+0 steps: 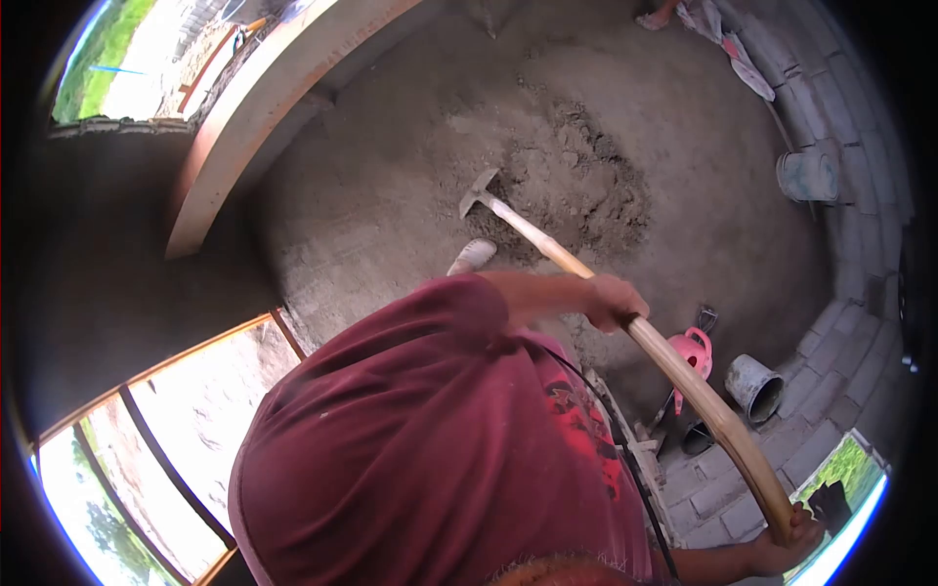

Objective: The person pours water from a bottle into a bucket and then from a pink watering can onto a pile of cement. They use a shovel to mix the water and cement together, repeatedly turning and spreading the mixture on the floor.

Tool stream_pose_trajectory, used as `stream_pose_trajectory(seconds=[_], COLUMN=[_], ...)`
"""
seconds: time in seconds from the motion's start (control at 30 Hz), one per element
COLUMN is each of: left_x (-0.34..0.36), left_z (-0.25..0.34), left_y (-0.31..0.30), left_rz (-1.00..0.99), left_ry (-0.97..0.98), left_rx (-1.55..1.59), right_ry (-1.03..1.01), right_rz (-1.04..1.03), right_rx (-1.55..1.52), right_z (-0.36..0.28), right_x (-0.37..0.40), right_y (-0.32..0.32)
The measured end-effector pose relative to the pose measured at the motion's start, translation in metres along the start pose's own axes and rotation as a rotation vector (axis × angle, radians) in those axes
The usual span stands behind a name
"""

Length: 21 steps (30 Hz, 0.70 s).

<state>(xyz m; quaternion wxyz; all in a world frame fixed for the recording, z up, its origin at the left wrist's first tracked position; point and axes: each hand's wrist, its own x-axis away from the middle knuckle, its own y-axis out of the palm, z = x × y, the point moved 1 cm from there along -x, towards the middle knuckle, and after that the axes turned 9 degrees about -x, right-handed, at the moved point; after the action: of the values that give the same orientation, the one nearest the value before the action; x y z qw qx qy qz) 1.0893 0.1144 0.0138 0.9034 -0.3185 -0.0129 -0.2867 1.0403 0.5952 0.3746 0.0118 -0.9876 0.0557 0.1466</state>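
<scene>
A hoe (479, 193) with a long pale wooden handle (684, 376) slants from the floor to the lower right. My left hand (616, 303) is closed around the middle of that handle. Close to its far end, my right hand (793, 540) grips it too. The metal blade rests at the left edge of a loose heap of grey, damp-looking mix (586, 181). Just below the blade, a light-coloured shoe (476, 255) shows on the floor. My maroon shirt (391, 420) covers much of the lower view.
A bucket (755, 388) and a pink plastic container (693, 352) stand near the block wall (772, 449). Another bucket (809, 177) is farther up the wall. Another person's foot (655, 20) shows at the top, beside pale sacks (728, 49). A curved concrete edge (244, 132) runs along the left.
</scene>
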Motion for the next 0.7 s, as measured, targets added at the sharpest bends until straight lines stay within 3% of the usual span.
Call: stream_pose_trajectory(seconds=[0.07, 0.2, 0.33, 0.47, 0.53, 0.57, 0.6, 0.67, 0.7], left_x=[0.01, 0.043, 0.076, 0.12, 0.14, 0.145, 0.151, 0.159, 0.157], left_z=[0.016, 0.053, 0.004, -0.112, -0.178, -0.212, -0.238, -0.284, -0.298], left_y=[-0.007, -0.054, -0.072, -0.087, -0.088, -0.089, -0.095, -0.096, -0.091], left_rz=[0.005, -0.175, -0.462, -0.504, -0.422, -0.479, -0.489, -0.501, -0.507], left_ry=[0.05, 0.206, 0.169, 0.1, 0.046, -0.023, -0.039, -0.04, -0.027], left_rx=[-0.071, -0.146, -0.236, -0.326, -0.39, -0.439, -0.479, -0.549, -0.579], right_ry=[-0.053, -0.088, -0.002, -0.026, -0.161, -0.15, 0.102, 0.468, 0.472], right_rz=[0.029, 0.129, 0.21, 0.114, 0.059, 0.084, 0.191, 0.624, 0.616], right_rx=[0.086, 0.223, 0.261, 0.476, 0.806, 0.826, 0.552, -0.112, -0.069], right_z=[-0.011, -0.036, 0.017, 0.128, 0.169, 0.181, 0.182, 0.182, 0.175], right_x=[0.001, 0.033, 0.138, 0.266, 0.311, 0.331, 0.337, 0.35, 0.353], right_y=[-0.03, -0.065, -0.054, 0.065, 0.159, 0.205, 0.241, 0.312, 0.331])
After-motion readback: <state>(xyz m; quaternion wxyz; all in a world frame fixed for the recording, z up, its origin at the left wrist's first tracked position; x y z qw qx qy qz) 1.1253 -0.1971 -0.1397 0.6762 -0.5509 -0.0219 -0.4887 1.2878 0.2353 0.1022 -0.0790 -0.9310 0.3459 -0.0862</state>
